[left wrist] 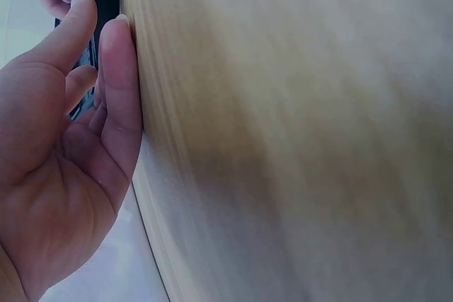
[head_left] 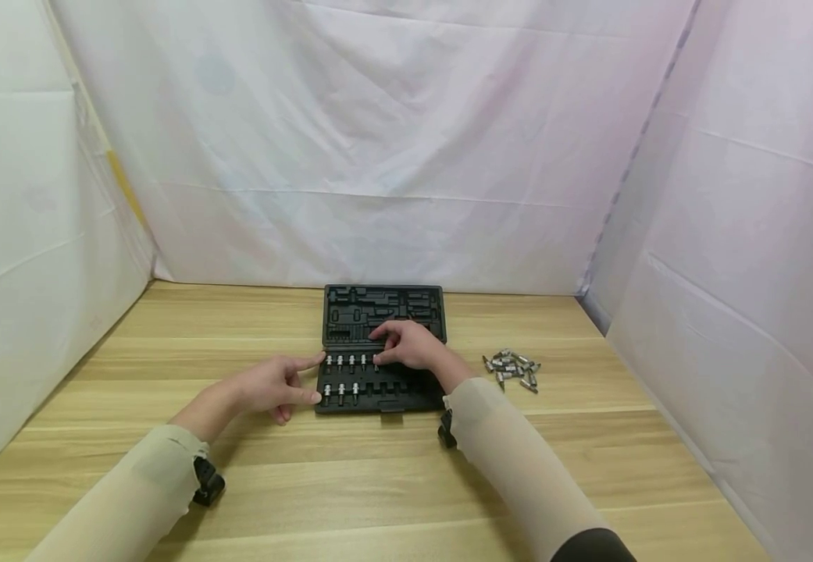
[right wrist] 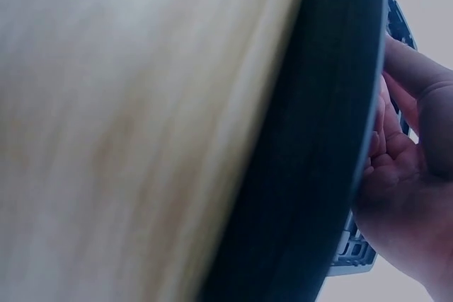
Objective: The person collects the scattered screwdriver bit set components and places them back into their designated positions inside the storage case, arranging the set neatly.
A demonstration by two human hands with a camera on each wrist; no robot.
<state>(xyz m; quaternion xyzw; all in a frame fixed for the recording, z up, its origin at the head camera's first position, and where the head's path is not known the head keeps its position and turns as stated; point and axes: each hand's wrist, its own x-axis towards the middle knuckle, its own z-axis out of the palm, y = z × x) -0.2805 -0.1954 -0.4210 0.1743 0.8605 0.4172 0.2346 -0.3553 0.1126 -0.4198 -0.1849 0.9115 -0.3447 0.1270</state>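
Note:
A black tool case (head_left: 420, 400) lies unfolded on the table, its moulded lid leaning back behind the lower half. Silver-and-dark socket bits (head_left: 340, 393) stand in two rows on the left of that lower half. At the right end of the back row, my right hand (head_left: 413, 345) pinches a socket bit (head_left: 376, 365) between thumb and forefinger at its slot. Its palm hangs over the case, and the right wrist view hides the bit behind the case's edge. My left hand (head_left: 276, 386) touches the case's left side with extended forefinger and thumb, the other fingers bent beneath.
A loose pile of similar socket bits (head_left: 511, 367) lies on the wooden table (head_left: 350, 484) to the right of the case. White sheeting (head_left: 378, 156) hangs behind and on both sides of the table. My right forearm passes between the case and the pile.

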